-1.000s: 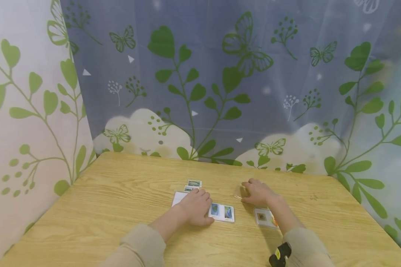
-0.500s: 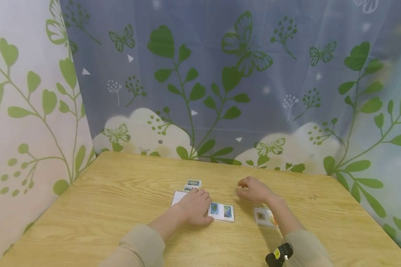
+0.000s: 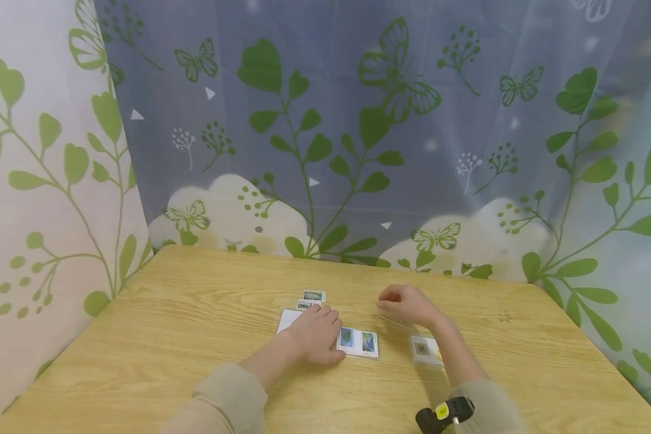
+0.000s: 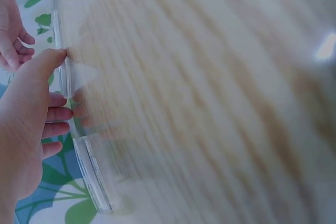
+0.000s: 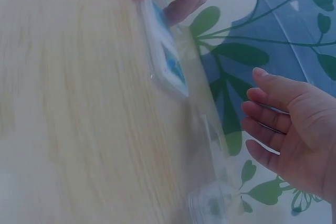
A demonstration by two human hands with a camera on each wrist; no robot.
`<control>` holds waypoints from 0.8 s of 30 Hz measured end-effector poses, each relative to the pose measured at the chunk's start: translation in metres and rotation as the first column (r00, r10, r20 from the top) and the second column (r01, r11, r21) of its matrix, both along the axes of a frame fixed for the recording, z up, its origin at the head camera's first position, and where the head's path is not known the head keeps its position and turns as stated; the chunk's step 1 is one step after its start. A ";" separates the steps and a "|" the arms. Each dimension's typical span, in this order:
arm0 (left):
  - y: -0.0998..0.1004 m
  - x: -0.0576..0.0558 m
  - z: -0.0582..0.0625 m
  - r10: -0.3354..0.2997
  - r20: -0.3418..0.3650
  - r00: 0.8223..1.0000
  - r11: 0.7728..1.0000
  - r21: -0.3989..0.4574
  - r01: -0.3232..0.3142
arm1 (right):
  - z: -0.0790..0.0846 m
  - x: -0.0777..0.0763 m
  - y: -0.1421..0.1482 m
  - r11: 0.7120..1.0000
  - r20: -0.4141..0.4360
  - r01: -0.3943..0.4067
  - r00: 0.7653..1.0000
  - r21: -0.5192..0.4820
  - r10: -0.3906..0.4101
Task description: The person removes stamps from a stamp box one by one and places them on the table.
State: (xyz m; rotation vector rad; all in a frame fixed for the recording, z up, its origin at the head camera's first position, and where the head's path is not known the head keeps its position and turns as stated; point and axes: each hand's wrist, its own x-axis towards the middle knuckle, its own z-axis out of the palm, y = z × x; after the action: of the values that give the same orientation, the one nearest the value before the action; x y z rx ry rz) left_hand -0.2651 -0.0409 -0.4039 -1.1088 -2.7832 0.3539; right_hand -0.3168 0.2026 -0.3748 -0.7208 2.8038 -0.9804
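My left hand (image 3: 316, 335) rests, fingers straight, on clear plastic cases lying side by side. From under it shows a white-backed case (image 3: 289, 319) on the left and a case with two blue-green stamp-like pictures (image 3: 357, 342) on the right. Two small printed pieces like stamps (image 3: 310, 300) lie just beyond its fingertips. My right hand (image 3: 409, 305) hovers above the table to the right, fingers loosely bent. In the right wrist view nothing shows between those fingers. Below the hand lies a thin transparent plastic piece (image 3: 395, 323), partly hidden.
Nearer me on the right, another clear case with a small brown picture (image 3: 424, 351) lies partly behind my right forearm. The wooden table (image 3: 195, 361) backs onto a printed curtain (image 3: 325, 150). A black strapped device (image 3: 446, 415) sits at my right wrist.
My right hand has lifted off the clear plastic piece it was touching and moved slightly left. My left hand stays on the cases.
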 end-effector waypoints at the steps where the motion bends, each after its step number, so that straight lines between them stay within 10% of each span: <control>1: 0.000 0.000 0.000 0.000 0.000 1.000 1.000 0.001 0.000 | 0.001 0.001 -0.001 1.000 0.004 0.001 1.000 -0.013 -0.001; 24: 0.001 -0.002 -0.001 0.003 -0.017 1.000 1.000 0.004 -0.003 | -0.023 0.011 -0.003 0.972 0.138 0.042 0.990 -0.233 -0.009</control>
State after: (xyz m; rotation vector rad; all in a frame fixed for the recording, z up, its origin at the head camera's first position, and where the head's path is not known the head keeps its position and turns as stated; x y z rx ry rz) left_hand -0.2670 -0.0398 -0.4047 -1.0951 -2.7700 0.3558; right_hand -0.3060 0.1995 -0.3976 -0.6155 2.6139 -1.3303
